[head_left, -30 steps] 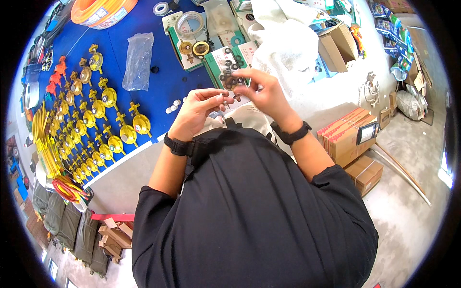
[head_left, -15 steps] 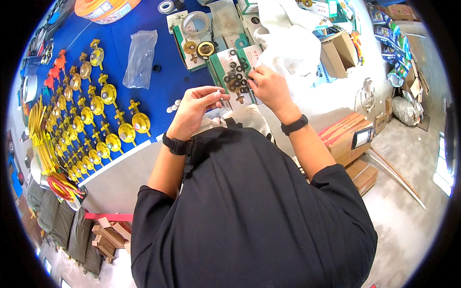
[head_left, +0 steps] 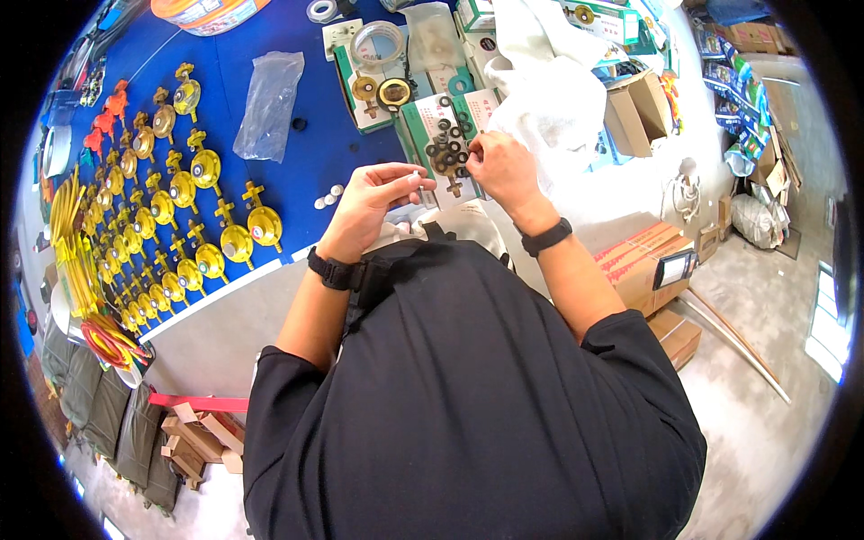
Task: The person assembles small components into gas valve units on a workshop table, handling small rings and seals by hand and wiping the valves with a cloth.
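My left hand (head_left: 382, 191) is closed in a pinch on a small white piece (head_left: 417, 175), too small to name more exactly. To its right, over the edge of a green and white printed box (head_left: 416, 120), my right hand (head_left: 506, 168) has thumb and forefinger pressed together. What those fingertips hold, if anything, is hidden. Several black rubber rings (head_left: 444, 142) lie loose on top of the box, just left of the right fingertips. Several small white round pieces (head_left: 330, 194) sit on the blue table beside my left wrist.
Rows of yellow gas regulators (head_left: 206, 167) cover the left of the blue table (head_left: 229, 90). A clear plastic bag (head_left: 269, 106) lies behind my left hand. Clear tape (head_left: 378, 43) and a white cloth or bag (head_left: 551, 99) are farther back. Cartons (head_left: 641, 259) stand at the right.
My right hand has shifted slightly nearer to me, its fingertips now lower beside the black rings. My left hand keeps its pinch on the white piece. The whole view has shifted slightly.
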